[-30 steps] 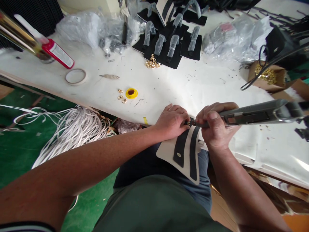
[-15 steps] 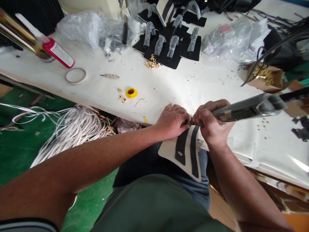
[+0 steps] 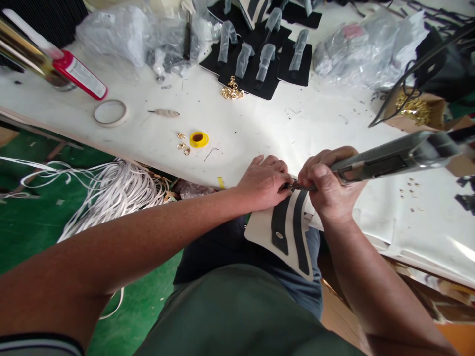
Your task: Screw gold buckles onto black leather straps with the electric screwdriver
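My right hand [image 3: 332, 183] is wrapped round a grey electric screwdriver [image 3: 389, 160], its tip pointing left. The tip meets a small dark metal part [image 3: 294, 186] at the table's front edge. My left hand [image 3: 265, 183] rests on the edge with its fingers curled at that part, pressing or pinching it. Below my hands a beige panel with two black straps [image 3: 260, 229] hangs over the edge above my lap. A small oval metal piece sits on one strap. My fingers partly hide the contact spot.
A yellow tape roll [image 3: 199, 139] and gold clasps [image 3: 180, 146] lie left of my hands. Farther back are a white tape ring [image 3: 110, 112], a red bottle [image 3: 81, 76], an awl [image 3: 164, 113], black panels with wrapped handles [image 3: 265, 88] and a box of gold parts [image 3: 417, 110].
The view has shifted slightly, so the table items sit a little higher and mostly farther left. Both hands keep their hold, and the screwdriver's body appears slightly farther right.
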{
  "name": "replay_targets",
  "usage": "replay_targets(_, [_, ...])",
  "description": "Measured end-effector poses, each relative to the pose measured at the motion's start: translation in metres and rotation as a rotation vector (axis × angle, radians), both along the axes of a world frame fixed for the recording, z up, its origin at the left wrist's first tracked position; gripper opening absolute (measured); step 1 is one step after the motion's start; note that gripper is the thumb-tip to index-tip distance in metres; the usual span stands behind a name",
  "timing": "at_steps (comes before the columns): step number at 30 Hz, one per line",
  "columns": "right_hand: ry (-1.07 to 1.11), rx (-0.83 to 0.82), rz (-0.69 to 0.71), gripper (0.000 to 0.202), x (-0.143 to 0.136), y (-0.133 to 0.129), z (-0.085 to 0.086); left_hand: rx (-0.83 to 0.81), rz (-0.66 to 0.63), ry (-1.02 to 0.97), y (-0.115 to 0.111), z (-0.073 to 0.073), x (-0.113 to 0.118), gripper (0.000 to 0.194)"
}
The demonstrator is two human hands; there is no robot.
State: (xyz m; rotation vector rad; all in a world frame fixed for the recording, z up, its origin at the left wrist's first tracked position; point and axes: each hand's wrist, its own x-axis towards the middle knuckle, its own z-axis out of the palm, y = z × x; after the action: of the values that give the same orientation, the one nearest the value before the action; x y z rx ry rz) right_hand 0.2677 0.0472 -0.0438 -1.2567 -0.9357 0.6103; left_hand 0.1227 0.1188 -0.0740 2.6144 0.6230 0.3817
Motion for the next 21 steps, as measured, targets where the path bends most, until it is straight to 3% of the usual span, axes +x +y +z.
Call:
replay_targets(4, [-0.036,0.106,0.019,0.039,-0.0014,0.0023,0.0013,-0.012,-0.003,-0.007,0.0020,-0.0003,0.0009,0.016])
replay_targets(21, [-0.004,0.189,0.157,0.031,-0.0026,-0.0027,0.0002,-0.034,0.015,-0.038,0.0000,-0.0044,-0.0003,0.019])
